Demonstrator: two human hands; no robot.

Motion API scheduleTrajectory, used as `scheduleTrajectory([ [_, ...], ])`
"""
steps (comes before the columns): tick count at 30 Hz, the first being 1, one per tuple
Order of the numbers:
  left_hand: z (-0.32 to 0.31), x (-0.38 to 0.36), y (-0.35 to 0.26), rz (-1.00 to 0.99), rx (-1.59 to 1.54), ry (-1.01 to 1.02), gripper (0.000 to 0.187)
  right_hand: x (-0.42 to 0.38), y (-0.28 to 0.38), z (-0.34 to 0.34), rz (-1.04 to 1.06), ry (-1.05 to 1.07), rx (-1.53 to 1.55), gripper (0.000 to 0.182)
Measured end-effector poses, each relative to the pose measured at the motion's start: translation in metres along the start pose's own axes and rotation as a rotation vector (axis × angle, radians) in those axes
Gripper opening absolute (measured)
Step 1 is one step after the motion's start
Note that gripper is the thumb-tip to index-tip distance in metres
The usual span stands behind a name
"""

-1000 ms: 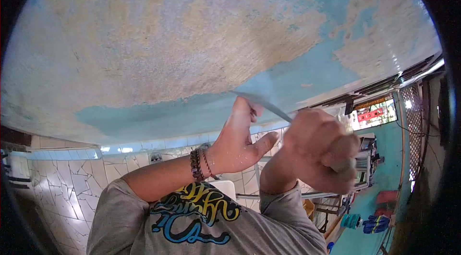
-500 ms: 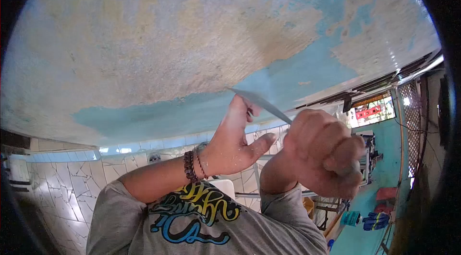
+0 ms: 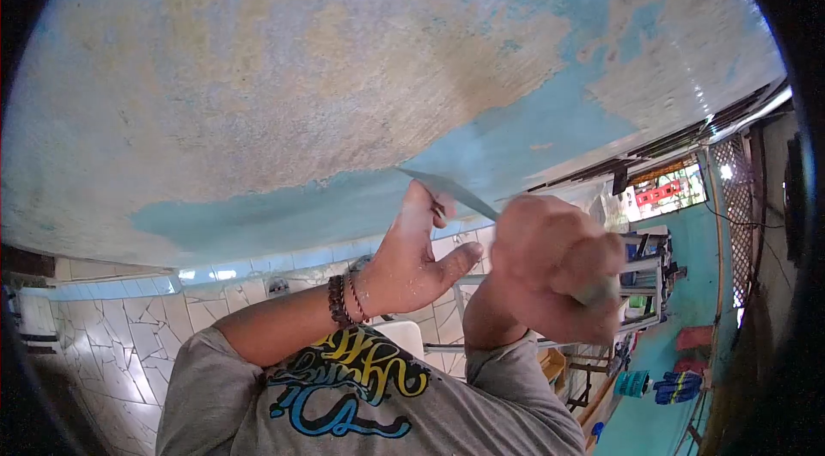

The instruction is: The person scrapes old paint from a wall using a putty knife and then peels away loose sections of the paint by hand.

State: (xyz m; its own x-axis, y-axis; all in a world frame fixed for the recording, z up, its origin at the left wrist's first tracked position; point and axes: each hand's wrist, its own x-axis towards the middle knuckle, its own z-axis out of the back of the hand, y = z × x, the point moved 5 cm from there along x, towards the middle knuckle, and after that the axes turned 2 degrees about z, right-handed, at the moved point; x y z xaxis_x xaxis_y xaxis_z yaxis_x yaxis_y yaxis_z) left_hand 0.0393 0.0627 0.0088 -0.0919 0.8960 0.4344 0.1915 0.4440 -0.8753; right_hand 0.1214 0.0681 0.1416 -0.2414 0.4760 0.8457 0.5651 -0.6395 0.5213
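A wall (image 3: 284, 104) with peeling turquoise paint and rough whitish patches fills the upper view. My right hand (image 3: 559, 263) is wrapped round the near end of a thin, flat scraper (image 3: 455, 193). The scraper's tip meets the wall along the lower edge of the rough patch. My left hand (image 3: 421, 258) has its fingers against the scraper's blade near the tip, with the thumb stretched out apart. White dust clings to this hand, and a dark beaded bracelet (image 3: 339, 301) circles its wrist.
Below the wall lies a cracked-pattern tile floor (image 3: 137, 344). At the right are a metal shelf rack (image 3: 649, 275), a turquoise wall (image 3: 687, 250), a window (image 3: 666, 194) and hanging cloths (image 3: 677, 387). A white chair (image 3: 404, 336) is behind my arms.
My right hand and the scraper have shifted a little to the left along the wall. My left hand has moved slightly left and down with the blade.
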Motion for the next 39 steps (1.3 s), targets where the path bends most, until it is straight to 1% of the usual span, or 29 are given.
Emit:
scheduleTrajectory([
  [2,0.002,0.008,-0.012,-0.031,0.034,0.023,0.052,0.006,0.006,-0.001,0.108,-0.028,0.074,0.039],
  [5,0.003,0.000,0.006,0.012,0.039,0.010,0.054,0.000,-0.005,0.004,0.045,0.019,0.020,0.037],
  [6,0.002,0.001,0.005,-0.013,0.022,0.013,0.054,-0.001,-0.006,0.003,0.017,0.045,0.007,0.037],
  [8,-0.002,0.002,0.002,-0.054,-0.020,0.014,0.056,-0.001,0.005,0.003,0.061,0.034,0.000,0.037],
  [10,-0.001,0.007,0.000,-0.040,-0.054,0.030,0.056,0.006,0.011,0.001,0.113,0.038,0.008,0.038],
  [11,-0.002,0.008,-0.001,-0.028,-0.071,0.042,0.056,0.004,0.008,0.004,0.104,0.038,0.008,0.038],
  [14,0.001,0.005,0.002,-0.021,0.044,0.039,0.057,0.000,0.002,0.005,0.069,0.083,-0.006,0.037],
  [17,-0.001,0.007,-0.007,-0.009,0.043,0.077,0.058,0.001,0.010,0.008,0.056,-0.023,-0.019,0.037],
  [20,0.001,0.006,0.000,0.015,0.056,0.081,0.057,-0.001,0.000,0.016,0.016,-0.098,0.082,0.039],
  [21,0.001,0.006,0.001,0.016,0.041,0.064,0.056,0.000,-0.001,0.013,-0.013,-0.016,0.017,0.042],
  [23,0.000,0.003,0.001,0.023,0.007,0.036,0.053,0.000,0.002,0.012,-0.003,0.019,0.037,0.040],
  [24,-0.002,0.003,0.000,0.013,0.047,0.072,0.059,-0.001,0.004,0.011,-0.001,0.034,0.045,0.039],
  [26,0.002,0.008,-0.005,-0.017,0.134,0.130,0.069,0.000,0.006,0.015,0.066,-0.022,0.092,0.038],
  [27,0.004,0.006,-0.002,0.031,0.138,0.126,0.070,-0.001,0.006,0.017,0.097,-0.052,0.118,0.038],
  [29,0.004,-0.001,0.008,0.128,0.147,0.129,0.071,-0.006,-0.006,0.021,0.013,-0.034,0.095,0.038],
  [31,0.005,-0.003,0.015,0.115,0.096,0.119,0.072,-0.009,-0.011,0.022,-0.047,-0.054,0.089,0.039],
  [34,0.004,0.003,0.006,0.058,0.099,0.149,0.072,-0.005,0.005,0.019,0.095,-0.054,0.138,0.040],
  [35,0.004,0.005,0.002,0.030,0.115,0.163,0.072,-0.007,0.002,0.020,0.065,-0.044,0.113,0.040],
  [38,0.005,-0.002,0.016,0.101,0.087,0.122,0.071,-0.010,-0.005,0.020,-0.005,-0.050,0.050,0.041],
  [39,0.005,-0.002,0.016,0.096,0.089,0.130,0.070,-0.012,-0.006,0.019,-0.027,-0.072,0.038,0.041],
])
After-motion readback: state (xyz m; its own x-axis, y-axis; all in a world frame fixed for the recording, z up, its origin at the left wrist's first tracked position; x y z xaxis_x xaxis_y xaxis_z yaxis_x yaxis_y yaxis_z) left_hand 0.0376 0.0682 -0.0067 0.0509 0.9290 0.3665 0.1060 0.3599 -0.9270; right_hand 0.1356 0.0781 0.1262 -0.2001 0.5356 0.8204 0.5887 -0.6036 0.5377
